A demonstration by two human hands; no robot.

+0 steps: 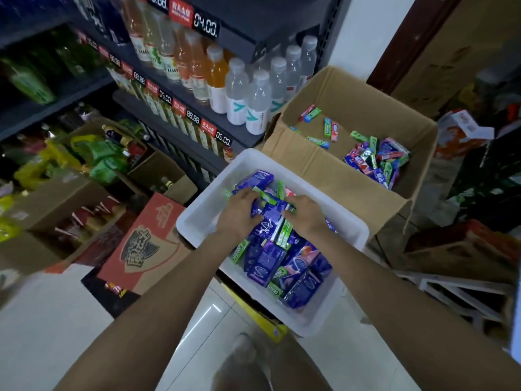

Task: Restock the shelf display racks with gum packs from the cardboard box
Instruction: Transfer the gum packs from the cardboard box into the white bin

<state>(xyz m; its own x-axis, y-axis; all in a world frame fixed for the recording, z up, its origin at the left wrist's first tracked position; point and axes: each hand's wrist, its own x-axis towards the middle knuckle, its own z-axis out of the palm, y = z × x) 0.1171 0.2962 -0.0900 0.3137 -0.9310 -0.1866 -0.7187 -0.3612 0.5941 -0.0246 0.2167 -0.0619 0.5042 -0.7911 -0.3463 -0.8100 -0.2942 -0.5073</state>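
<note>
White plastic bin [203, 210], smooth-walled, holds glossy purple gum packs [265, 258] and green sticks. Our left hand [239, 210] and right hand [306, 214] each curl around one purple pack [272, 208] atop the pile. Beside it, our corrugated cardboard box [355, 88] keeps loose gum sticks [377, 162].

A dark metal shelf [180, 108] stands on the left, full of drink bottles [239, 88] with red and black price tags [194, 117] along its edges. Right of the shelf is a white wall [363, 38], then a brown door [451, 52]. Below the shelf, the floor [50, 320] is shiny white tile. Brown boxes [56, 210] sit on the floor beside the shelf.
</note>
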